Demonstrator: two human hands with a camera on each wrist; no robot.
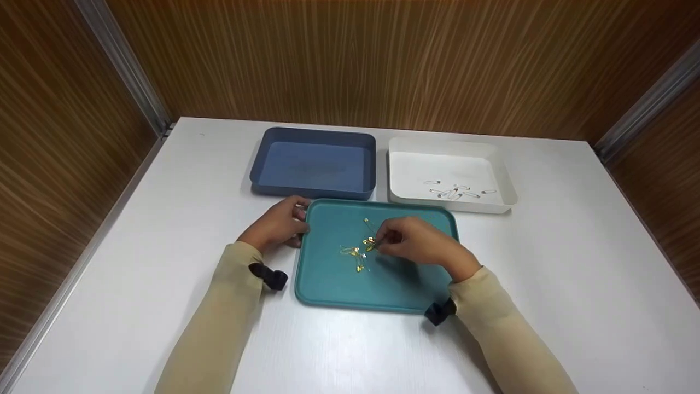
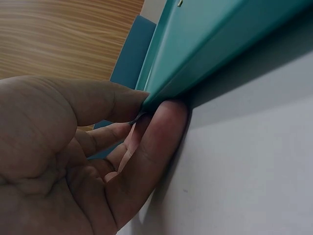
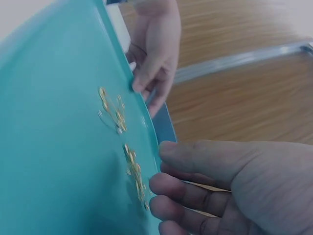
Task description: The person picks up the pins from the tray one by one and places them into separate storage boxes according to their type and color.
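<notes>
Teal plastic made the tray (image 1: pixel 333 284) that lay near the person on the white table (image 1: pixel 574 284), and on its floor there was a small group of gold safety pins (image 1: pixel 358 253). The left hand (image 1: pixel 279 223) was at the far left corner of the tray. In the left wrist view its thumb and fingers (image 2: pixel 161 132) were curled around the tray's rim and touched it, so the hand held the edge. The right hand (image 1: pixel 418 241) was over the middle of the tray, a little to the right of the gold pins. Its fingertips (image 3: pixel 166 188) were close together just beside one gold pin (image 1: pixel 371 242), in a narrow pinch. If they really gripped this pin I could not tell, because the fingers hid the contact.

Two other trays stood farther on the table, side by side. The blue tray (image 1: pixel 314 139) was on the left, just beyond the teal one. The white tray (image 1: pixel 506 186) was on the right, and in its near part lay several silver safety pins (image 1: pixel 456 191). Both arms wore beige sleeves (image 1: pixel 219 317) with a dark strap at each wrist. Brown wood-pattern walls (image 1: pixel 383 60) stood around the table.
</notes>
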